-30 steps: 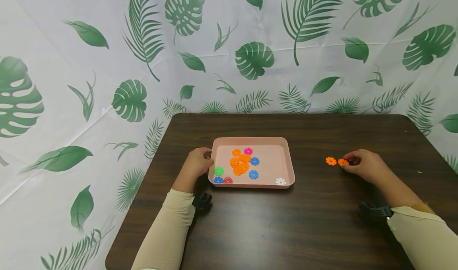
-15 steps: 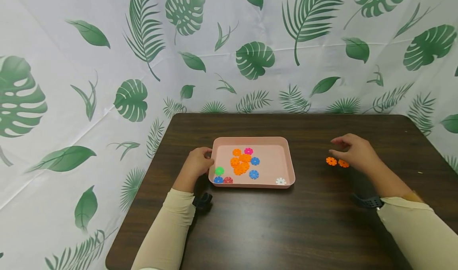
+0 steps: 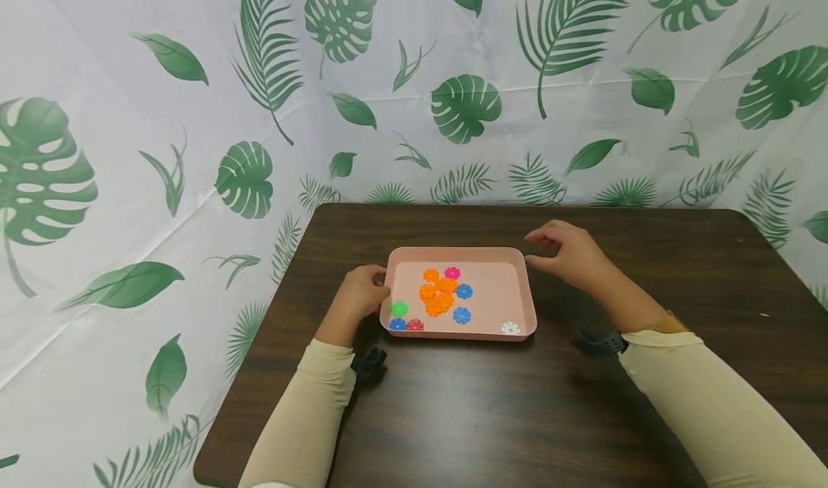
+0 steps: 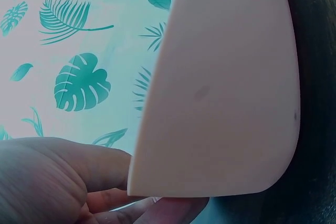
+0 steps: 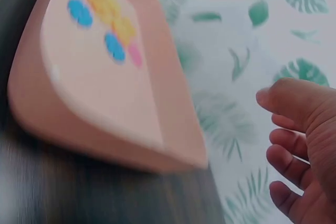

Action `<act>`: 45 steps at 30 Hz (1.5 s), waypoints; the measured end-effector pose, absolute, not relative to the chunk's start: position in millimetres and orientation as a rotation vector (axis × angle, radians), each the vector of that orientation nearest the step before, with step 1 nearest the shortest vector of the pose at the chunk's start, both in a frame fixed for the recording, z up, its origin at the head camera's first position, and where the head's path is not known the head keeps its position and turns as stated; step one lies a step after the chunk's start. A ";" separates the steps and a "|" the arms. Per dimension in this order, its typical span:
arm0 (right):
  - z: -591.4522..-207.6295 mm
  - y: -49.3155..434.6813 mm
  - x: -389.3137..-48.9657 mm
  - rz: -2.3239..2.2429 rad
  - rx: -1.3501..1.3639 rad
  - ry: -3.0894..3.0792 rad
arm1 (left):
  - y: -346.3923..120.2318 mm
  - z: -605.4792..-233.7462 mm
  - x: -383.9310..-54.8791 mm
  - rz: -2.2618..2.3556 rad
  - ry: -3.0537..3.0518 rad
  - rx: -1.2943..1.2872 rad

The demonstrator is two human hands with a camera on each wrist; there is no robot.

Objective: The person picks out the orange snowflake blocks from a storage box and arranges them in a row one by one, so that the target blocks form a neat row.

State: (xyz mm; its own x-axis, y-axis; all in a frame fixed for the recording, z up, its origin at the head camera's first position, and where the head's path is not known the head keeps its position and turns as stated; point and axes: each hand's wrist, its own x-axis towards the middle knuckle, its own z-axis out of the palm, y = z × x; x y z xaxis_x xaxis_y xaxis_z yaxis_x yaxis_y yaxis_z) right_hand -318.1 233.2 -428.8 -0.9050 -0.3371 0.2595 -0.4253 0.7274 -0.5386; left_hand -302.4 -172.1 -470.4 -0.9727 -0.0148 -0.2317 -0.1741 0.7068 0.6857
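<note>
A shallow pink tray [image 3: 491,283] lies on the dark wooden table. My left hand [image 3: 362,290] pinches its left edge; in the left wrist view the thumb [image 4: 100,166] is at the rim and fingers show beyond it. Several flower-shaped plastic discs lie inside: an orange heap [image 3: 440,297], a pink disc [image 3: 452,273], a green disc [image 3: 399,307], blue discs [image 3: 462,315], a red disc [image 3: 415,325] and a white disc [image 3: 510,327]. My right hand [image 3: 566,254] hovers at the tray's far right corner, fingers loosely bent, holding nothing.
A dark wood table [image 3: 466,409] with rounded corners extends around the tray. Behind it and to the left hangs a white leaf-print cloth [image 3: 401,114]. Each wrist wears a dark strap, such as the right strap [image 3: 601,344].
My right hand has let go of an orange disc beside another one, lifted, and moved left to the tray. Its forearm now covers where those two discs lay. The left hand stays put.
</note>
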 end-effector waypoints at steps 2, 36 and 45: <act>-428.3 218.3 -321.4 0.941 0.645 -2.794 | -172.0 -470.1 -302.3 1.117 2.709 -0.152; -475.9 93.9 -347.0 0.697 0.982 -3.126 | -172.1 -469.7 -302.8 1.104 2.716 -0.183; -479.3 88.1 -345.3 0.600 0.937 -3.141 | -172.8 -471.7 -304.5 1.117 2.711 -0.174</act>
State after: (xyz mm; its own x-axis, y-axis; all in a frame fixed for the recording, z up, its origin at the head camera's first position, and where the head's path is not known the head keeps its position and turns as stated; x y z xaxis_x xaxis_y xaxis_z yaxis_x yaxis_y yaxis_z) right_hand -345.3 88.1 -479.3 -0.8253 -0.5592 -0.0785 -0.4910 0.7792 -0.3895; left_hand -304.5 -172.8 -471.7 -0.9723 -0.0314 -0.2316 -0.1855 0.7069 0.6825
